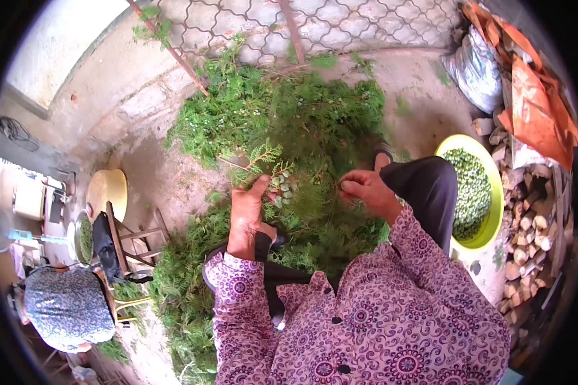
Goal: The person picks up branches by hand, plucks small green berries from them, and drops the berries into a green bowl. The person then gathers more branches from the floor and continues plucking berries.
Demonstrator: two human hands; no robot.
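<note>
My left hand (pixel 246 215) is closed on an arborvitae sprig (pixel 281 186), which carries small blue-green cones and points away from me. To the right, my right hand (pixel 371 192) hovers over the greenery with thumb and forefinger pressed together. Anything between those fingertips is too small to make out. Beneath and beyond both hands spreads a heap of cut arborvitae branches (pixel 231 106), dotted with pale cones. A yellow-green basin (pixel 480 242) of picked green cones (pixel 469 192) stands beside my right knee.
Stacked firewood (pixel 526 237) lines the right side, with a white sack (pixel 475 70) and orange sheeting (pixel 536 112) above it. A wire fence (pixel 237 25) runs along the back. At left are a wooden chair (pixel 135 236), a yellow tub (pixel 109 189) and another seated person (pixel 67 308).
</note>
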